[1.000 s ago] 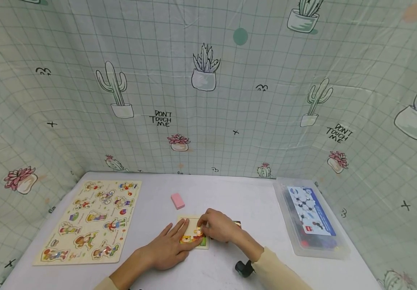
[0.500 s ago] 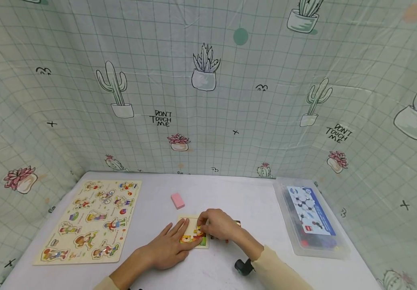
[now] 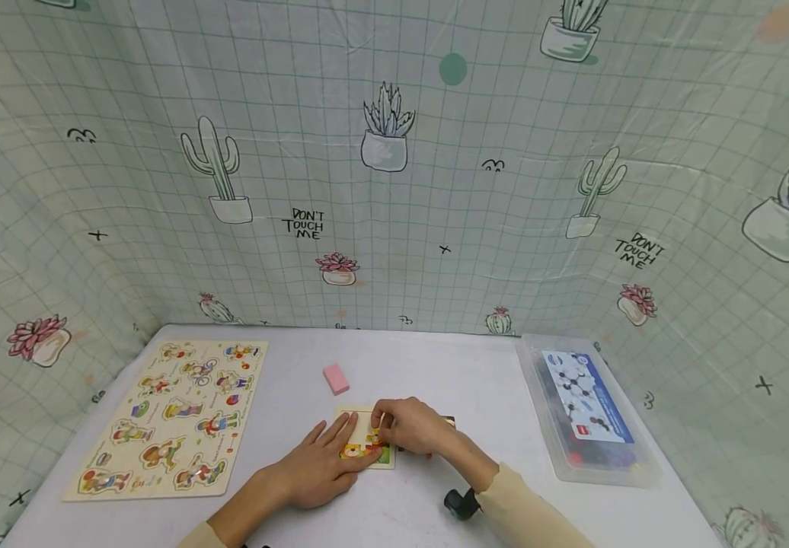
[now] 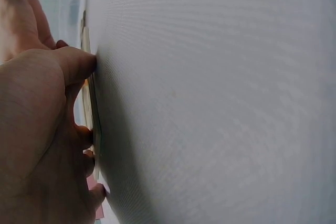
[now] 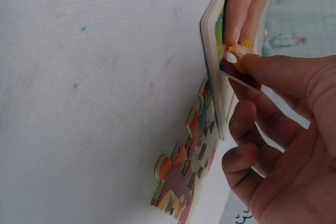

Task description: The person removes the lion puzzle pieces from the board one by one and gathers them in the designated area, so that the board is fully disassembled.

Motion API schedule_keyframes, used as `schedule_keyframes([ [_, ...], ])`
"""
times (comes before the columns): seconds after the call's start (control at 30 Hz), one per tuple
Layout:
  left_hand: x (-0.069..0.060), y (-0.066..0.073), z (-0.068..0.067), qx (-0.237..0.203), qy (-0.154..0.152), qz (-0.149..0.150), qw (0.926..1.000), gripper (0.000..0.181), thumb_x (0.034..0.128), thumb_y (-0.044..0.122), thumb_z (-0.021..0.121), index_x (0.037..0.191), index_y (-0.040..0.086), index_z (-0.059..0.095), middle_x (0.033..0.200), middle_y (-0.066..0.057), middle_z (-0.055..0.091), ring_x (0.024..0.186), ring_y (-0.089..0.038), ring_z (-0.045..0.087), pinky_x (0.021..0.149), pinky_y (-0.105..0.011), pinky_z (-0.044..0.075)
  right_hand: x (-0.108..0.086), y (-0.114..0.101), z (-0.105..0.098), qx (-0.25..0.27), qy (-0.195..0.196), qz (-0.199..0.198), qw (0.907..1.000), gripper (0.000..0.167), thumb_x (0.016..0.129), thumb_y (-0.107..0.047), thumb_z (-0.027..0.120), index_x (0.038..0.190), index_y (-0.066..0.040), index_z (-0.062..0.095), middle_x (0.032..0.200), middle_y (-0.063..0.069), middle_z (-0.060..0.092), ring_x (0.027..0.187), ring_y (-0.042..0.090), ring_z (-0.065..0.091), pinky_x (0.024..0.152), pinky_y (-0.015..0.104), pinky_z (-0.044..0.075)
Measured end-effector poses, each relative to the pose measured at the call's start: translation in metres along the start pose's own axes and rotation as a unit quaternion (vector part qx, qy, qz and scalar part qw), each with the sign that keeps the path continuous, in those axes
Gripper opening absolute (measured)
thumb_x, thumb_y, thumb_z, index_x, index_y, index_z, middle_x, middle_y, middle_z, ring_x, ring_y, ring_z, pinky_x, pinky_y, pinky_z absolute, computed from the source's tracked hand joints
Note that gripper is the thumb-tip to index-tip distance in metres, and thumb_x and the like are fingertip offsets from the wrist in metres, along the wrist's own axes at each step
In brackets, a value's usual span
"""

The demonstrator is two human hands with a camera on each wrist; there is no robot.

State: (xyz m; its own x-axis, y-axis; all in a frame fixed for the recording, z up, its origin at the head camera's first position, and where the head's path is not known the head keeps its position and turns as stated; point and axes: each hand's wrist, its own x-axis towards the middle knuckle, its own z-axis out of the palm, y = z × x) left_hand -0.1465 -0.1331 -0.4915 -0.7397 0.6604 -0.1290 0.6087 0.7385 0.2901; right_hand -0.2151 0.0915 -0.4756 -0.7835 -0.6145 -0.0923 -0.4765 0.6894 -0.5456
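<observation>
A small jigsaw board [image 3: 365, 419] with a pale bare area and colourful pieces along its near edge lies at the table's front middle. My left hand [image 3: 315, 473] rests on its left and near side, fingers straight and spread. In the right wrist view my right hand [image 5: 283, 124] pinches a jigsaw piece [image 5: 236, 71], dark red and yellow, between thumb and finger. That piece is at the board's surface, tilted; whether it sits in place cannot be told. Loose jigsaw pieces [image 5: 181, 184] lie beside the board, mostly hidden under my right hand in the head view.
A pink block [image 3: 336, 379] lies behind the board. On the left is a large wooden puzzle board [image 3: 154, 426] with figures. A clear plastic case [image 3: 589, 411] with a molecule label stands right. A black device [image 3: 461, 504] sits by my right forearm. Patterned cloth [image 3: 394, 205] hangs behind.
The pinched piece has turned a little in my right fingers, showing more yellow than a second ago. My right hand has shifted very slightly; my left hand stays put.
</observation>
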Motion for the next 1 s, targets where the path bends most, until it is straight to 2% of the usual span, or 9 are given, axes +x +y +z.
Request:
schedule_keyframes([
  [0.33,0.001,-0.001,0.002,-0.006,-0.006,-0.004,1.0000,0.046,0.1073,0.039,0.041,0.153,0.044,0.039,0.166,-0.021,0.014,0.154,-0.036,0.011,0.117,-0.062,0.020,-0.003,0.001,0.000,0.009,0.009,-0.014,0.9998,0.011,0.093,-0.016,0.072,0.094,-0.023,0.064,0.082,-0.014,0.062,0.068,0.001,0.054,0.061,0.020,0.045],
  [0.4,0.001,0.000,0.002,-0.007,-0.007,-0.005,0.9999,0.046,0.1072,0.039,0.041,0.153,0.045,0.038,0.166,-0.021,0.014,0.154,-0.036,0.012,0.117,-0.062,0.020,-0.004,0.002,-0.002,0.023,0.010,-0.014,0.9996,0.010,0.093,-0.016,0.072,0.095,-0.022,0.065,0.082,-0.014,0.063,0.062,0.002,0.054,0.056,0.021,0.046],
  [0.5,0.000,0.000,0.001,-0.006,-0.006,-0.006,0.9999,0.047,0.1070,0.039,0.042,0.153,0.045,0.038,0.166,-0.021,0.014,0.154,-0.036,0.012,0.117,-0.062,0.020,-0.006,0.006,-0.006,0.045,0.014,-0.010,0.9988,0.009,0.094,-0.015,0.071,0.096,-0.022,0.066,0.083,-0.013,0.063,0.057,0.003,0.054,0.052,0.022,0.046],
  [0.57,0.000,0.000,0.001,-0.005,-0.005,-0.006,1.0000,0.047,0.1070,0.038,0.042,0.153,0.045,0.038,0.166,-0.022,0.015,0.154,-0.036,0.012,0.117,-0.062,0.020,-0.008,0.010,-0.009,0.054,0.017,-0.004,0.9984,0.009,0.094,-0.014,0.070,0.097,-0.022,0.066,0.083,-0.012,0.063,0.058,0.005,0.054,0.053,0.023,0.046],
  [0.67,0.000,0.000,0.001,-0.003,-0.003,-0.006,1.0000,0.047,0.1070,0.038,0.041,0.153,0.045,0.038,0.166,-0.022,0.015,0.154,-0.037,0.013,0.117,-0.062,0.020,-0.013,0.017,-0.014,0.054,0.024,0.001,0.9982,0.009,0.094,-0.014,0.071,0.096,-0.022,0.067,0.084,-0.011,0.063,0.066,0.004,0.055,0.061,0.023,0.047],
  [0.8,0.000,0.000,0.001,-0.002,0.000,-0.005,1.0000,0.047,0.1071,0.038,0.041,0.154,0.045,0.037,0.166,-0.022,0.015,0.154,-0.037,0.013,0.117,-0.062,0.020,-0.021,0.027,-0.023,0.054,0.024,0.011,0.9982,0.010,0.093,-0.014,0.071,0.095,-0.022,0.067,0.082,-0.011,0.063,0.065,0.005,0.055,0.061,0.024,0.046],
  [1.0,0.001,0.001,0.000,0.000,0.005,-0.002,1.0000,0.047,0.1069,0.037,0.042,0.153,0.044,0.038,0.166,-0.022,0.016,0.154,-0.037,0.014,0.117,-0.062,0.020,-0.033,0.039,-0.040,0.059,0.013,0.019,0.9980,0.010,0.091,-0.007,0.070,0.093,-0.017,0.068,0.079,-0.009,0.063,0.066,0.008,0.058,0.060,0.025,0.048],
])
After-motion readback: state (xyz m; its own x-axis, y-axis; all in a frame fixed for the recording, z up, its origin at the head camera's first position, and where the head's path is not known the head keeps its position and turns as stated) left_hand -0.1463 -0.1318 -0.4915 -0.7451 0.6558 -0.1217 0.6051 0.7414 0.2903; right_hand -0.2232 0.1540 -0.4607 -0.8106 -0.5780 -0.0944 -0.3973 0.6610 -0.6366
